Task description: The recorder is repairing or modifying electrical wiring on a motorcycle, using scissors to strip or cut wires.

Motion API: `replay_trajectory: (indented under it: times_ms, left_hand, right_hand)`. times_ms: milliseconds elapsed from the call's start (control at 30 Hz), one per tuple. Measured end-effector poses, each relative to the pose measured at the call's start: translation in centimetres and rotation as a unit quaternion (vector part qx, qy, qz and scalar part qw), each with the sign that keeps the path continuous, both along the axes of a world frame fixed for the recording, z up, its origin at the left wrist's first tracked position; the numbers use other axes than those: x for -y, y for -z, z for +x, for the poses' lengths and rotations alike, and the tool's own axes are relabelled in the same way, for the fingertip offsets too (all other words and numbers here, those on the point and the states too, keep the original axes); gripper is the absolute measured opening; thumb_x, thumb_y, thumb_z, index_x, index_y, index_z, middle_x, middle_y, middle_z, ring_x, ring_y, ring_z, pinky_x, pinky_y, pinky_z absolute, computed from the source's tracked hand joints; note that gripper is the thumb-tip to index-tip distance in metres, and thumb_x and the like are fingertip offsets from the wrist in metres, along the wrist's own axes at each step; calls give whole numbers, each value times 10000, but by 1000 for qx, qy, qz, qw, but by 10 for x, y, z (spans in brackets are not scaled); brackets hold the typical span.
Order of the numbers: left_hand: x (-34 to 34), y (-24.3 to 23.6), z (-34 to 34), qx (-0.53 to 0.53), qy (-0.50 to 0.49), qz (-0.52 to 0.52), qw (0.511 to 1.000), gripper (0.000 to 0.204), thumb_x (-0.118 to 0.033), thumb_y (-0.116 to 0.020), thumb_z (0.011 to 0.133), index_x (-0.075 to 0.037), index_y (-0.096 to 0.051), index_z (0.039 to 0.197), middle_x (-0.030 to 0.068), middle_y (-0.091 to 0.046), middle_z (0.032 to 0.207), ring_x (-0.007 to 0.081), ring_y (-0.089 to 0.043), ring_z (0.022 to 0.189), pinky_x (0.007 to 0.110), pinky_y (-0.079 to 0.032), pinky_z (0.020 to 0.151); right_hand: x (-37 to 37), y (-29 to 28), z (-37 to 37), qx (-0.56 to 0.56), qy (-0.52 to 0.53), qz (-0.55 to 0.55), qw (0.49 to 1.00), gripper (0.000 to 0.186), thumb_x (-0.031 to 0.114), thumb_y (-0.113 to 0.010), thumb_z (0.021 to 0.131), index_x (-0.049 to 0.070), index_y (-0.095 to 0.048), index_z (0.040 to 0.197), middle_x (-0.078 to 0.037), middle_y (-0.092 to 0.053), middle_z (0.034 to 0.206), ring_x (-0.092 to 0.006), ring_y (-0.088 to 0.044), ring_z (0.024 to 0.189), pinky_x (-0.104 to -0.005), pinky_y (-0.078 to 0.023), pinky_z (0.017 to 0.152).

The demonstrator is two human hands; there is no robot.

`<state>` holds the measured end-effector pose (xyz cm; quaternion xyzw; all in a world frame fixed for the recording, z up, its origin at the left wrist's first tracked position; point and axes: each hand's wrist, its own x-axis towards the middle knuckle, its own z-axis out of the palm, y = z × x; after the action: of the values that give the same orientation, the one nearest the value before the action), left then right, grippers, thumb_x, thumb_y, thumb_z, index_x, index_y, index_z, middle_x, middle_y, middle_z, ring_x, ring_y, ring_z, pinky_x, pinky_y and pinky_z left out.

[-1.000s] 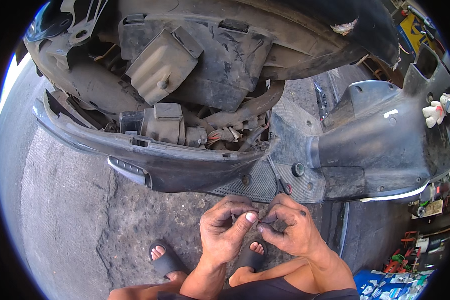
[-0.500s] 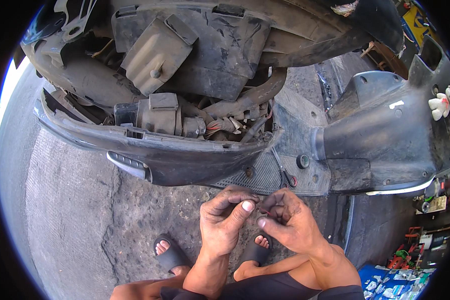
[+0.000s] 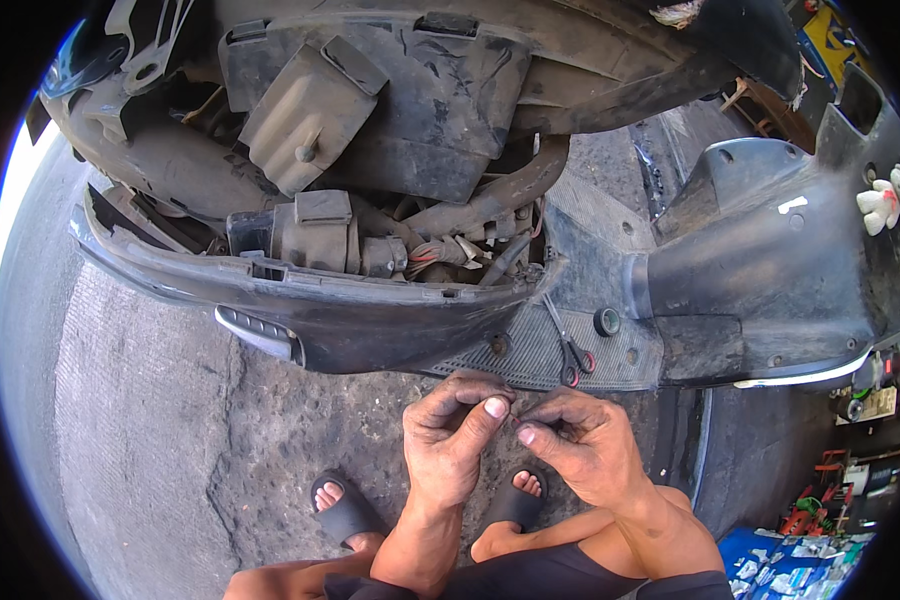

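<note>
My left hand (image 3: 450, 435) and my right hand (image 3: 582, 440) meet in front of the scooter's footboard, both with blackened fingers. The left thumb presses against the curled index finger in a pinch; what it grips is too small to make out. Against it, the right thumb and forefinger pinch a thin red strand (image 3: 516, 420), mostly hidden by the fingertips. Just beyond my hands, scissors (image 3: 570, 358) with black and red handles and a small dark roll of tape (image 3: 606, 321) lie on the ribbed footboard (image 3: 610, 362).
The scooter's stripped body (image 3: 390, 320) spans the view, with exposed wires (image 3: 440, 252) bundled under a hanging dark cover (image 3: 315, 115). A small white plush toy (image 3: 878, 207) hangs at right. Tools (image 3: 810, 512) and a blue surface with packets (image 3: 790, 565) sit at lower right.
My right hand has shifted slightly, its fingers drawing straighter and its thumb tip closing in toward the left fingertips. The left hand keeps its pinch almost unmoved.
</note>
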<state>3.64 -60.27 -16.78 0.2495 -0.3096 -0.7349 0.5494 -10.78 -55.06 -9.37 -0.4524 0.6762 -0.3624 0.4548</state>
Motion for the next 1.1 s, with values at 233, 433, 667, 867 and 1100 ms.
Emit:
replay_trajectory:
  times_ms: [233,433,667,867,1100]
  left_hand:
    - [-5,-11,8,58,-10,4,998,45,36,-670,885,59,-705,900,119,-710,879,146,-642,797,282,-517,728]
    - [-8,-40,24,162,12,-94,982,60,30,-687,826,68,-717,862,166,-733,823,201,-704,746,280,-541,681]
    - [-10,-42,14,143,-18,-35,989,82,35,-667,837,85,-720,876,186,-737,860,214,-701,768,298,-552,706]
    - [-10,-32,-2,158,-51,-55,985,191,-73,-693,860,111,-706,906,238,-723,895,256,-709,806,300,-551,676]
    - [6,-37,-15,131,-100,-109,980,233,1,-695,871,105,-695,1079,185,-716,1020,207,-668,947,306,-520,872]
  right_hand:
    - [-9,0,7,205,42,100,973,176,143,-753,914,-21,-701,950,-34,-692,875,-79,-622,784,-235,-498,690]
    - [-21,-12,14,190,9,75,979,180,150,-777,890,2,-680,920,-37,-689,889,-98,-647,805,-257,-518,704]
    - [-6,-12,8,-157,-60,-129,977,216,93,-812,775,24,-608,800,-92,-642,792,-266,-645,756,-378,-502,686]
    - [-4,-1,-1,-163,-10,-193,968,261,21,-820,739,29,-562,773,-86,-608,754,-223,-617,696,-346,-478,611]
    - [20,-7,-26,-64,-63,-186,978,208,35,-765,817,32,-559,840,-84,-601,795,-170,-625,715,-307,-475,585]
